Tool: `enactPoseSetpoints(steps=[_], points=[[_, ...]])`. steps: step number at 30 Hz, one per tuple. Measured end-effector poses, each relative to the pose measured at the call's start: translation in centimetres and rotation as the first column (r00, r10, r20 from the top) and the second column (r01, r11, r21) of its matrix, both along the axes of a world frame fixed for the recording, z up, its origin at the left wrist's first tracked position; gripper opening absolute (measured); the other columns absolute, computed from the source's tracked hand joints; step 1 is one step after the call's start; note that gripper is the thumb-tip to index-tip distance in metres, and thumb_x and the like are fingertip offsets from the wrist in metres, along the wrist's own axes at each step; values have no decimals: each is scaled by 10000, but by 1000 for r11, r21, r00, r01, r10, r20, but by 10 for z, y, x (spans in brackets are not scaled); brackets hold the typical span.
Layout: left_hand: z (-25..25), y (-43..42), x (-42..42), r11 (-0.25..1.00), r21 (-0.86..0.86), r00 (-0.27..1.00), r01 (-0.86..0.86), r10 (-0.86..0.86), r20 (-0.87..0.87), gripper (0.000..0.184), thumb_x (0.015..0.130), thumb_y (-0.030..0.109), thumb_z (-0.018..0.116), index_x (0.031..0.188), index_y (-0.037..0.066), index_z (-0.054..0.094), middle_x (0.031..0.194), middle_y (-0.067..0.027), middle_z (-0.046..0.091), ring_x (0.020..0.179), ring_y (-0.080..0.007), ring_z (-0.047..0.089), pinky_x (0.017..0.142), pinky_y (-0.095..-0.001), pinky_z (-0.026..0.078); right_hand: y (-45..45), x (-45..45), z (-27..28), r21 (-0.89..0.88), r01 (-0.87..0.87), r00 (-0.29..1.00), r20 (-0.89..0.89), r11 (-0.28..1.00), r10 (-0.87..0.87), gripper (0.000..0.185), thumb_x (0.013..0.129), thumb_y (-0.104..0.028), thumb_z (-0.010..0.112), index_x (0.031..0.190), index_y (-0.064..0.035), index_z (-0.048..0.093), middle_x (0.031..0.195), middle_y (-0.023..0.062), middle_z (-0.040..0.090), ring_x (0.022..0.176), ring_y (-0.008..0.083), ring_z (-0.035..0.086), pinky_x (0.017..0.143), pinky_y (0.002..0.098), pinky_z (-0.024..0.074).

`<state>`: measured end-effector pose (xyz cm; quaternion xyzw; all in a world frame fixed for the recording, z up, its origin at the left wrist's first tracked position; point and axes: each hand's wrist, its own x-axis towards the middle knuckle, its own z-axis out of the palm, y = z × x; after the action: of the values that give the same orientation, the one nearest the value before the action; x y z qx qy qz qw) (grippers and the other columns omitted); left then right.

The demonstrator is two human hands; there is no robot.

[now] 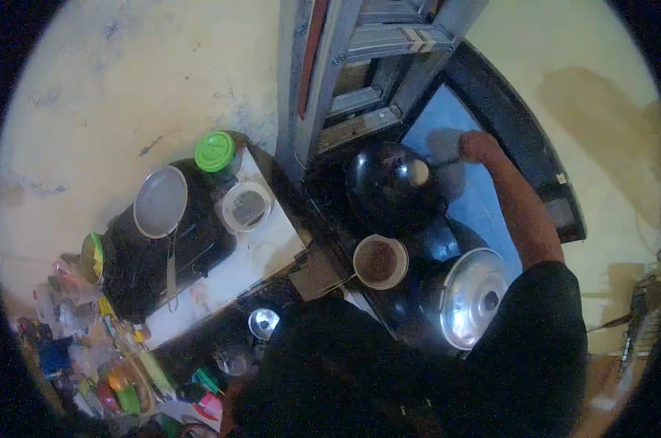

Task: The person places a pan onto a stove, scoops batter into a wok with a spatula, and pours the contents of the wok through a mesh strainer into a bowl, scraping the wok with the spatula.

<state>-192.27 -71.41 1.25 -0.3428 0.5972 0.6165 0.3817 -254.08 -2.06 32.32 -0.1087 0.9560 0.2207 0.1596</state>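
Note:
My right hand [476,147] is closed at the far end of my outstretched arm, over a blue panel. A thin dark handle runs from it toward a round black pan [381,193], where a pale round spot shows. What the handle belongs to is too dark to tell. Low in the view, a bit of my left hand or wrist [230,405] shows beside my dark clothing; its fingers are hidden. Just above it is a dim, glass-like vessel [233,360]. Nearer me than the pan stand a pale cup with brown contents [381,262] and a shiny metal lid [476,298].
On the white-topped counter [199,301] lie a strainer [161,202], a green-lidded jar [214,151] and a clear container [246,207]. Packets and colourful items [122,390] crowd the lower left. A grey window frame [360,80] rises behind the pan.

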Motion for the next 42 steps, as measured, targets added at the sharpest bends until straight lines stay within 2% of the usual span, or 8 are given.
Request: enactPoseSetpoints(steps=[8,11,16,23,34,39,41,42], points=[[-2,-26,7,874,305,918,-378,310,248,408,875,337,560,1119,14,606,913,-139,664,713,-233,640,611,-369,525,155,-19,-215,-223,-162,973,127,961,194,230,812,-280,551,821,-69,644,852,118,638,801,323,596,741,420,496],[6,-47,13,772,379,843,-510,361,399,413,874,330,562,1136,13,601,931,-139,665,713,-229,641,602,-363,527,87,10,-169,-526,119,961,275,842,35,159,807,-209,563,815,-66,633,843,107,635,796,271,600,732,395,493],[66,-29,3,958,-128,959,-258,238,-151,528,876,396,569,1211,-11,533,955,-181,658,631,-203,636,508,-296,517,63,0,-200,-647,264,929,371,716,-8,96,761,-74,589,836,-62,649,832,68,656,799,171,603,745,326,488],[28,-30,45,814,208,803,-542,575,-160,576,894,422,519,1291,10,446,1070,-233,590,740,-287,634,541,-336,532,66,2,-234,-749,433,884,461,502,-74,121,760,-122,641,857,-57,674,862,64,670,828,152,611,781,312,485],[-9,-74,14,859,242,892,-451,445,82,487,902,390,469,1265,64,489,963,-180,615,716,-255,617,557,-349,524,55,42,-164,-777,378,922,363,503,-133,223,728,-228,735,836,-44,670,821,68,665,806,161,606,761,327,490],[-73,-113,2,399,599,709,-694,241,662,439,907,363,457,1237,84,529,897,-152,640,687,-235,617,564,-347,524,29,103,-47,-657,215,975,190,722,-117,206,736,-249,733,872,-105,680,765,89,653,742,203,616,719,350,496],[-73,-108,-6,980,195,987,43,-72,143,390,895,352,483,1160,86,590,852,-114,653,688,-204,621,560,-325,517,-27,141,22,-432,255,966,159,865,-205,186,731,-218,721,894,-138,679,755,106,653,743,247,632,706,376,500],[-67,-102,-16,903,-213,922,374,-386,-14,370,888,346,496,1121,87,621,829,-95,660,688,-189,623,557,-314,514,-33,155,23,-404,181,983,113,897,-148,174,736,-199,701,900,-147,676,772,112,653,757,268,634,705,393,502]])
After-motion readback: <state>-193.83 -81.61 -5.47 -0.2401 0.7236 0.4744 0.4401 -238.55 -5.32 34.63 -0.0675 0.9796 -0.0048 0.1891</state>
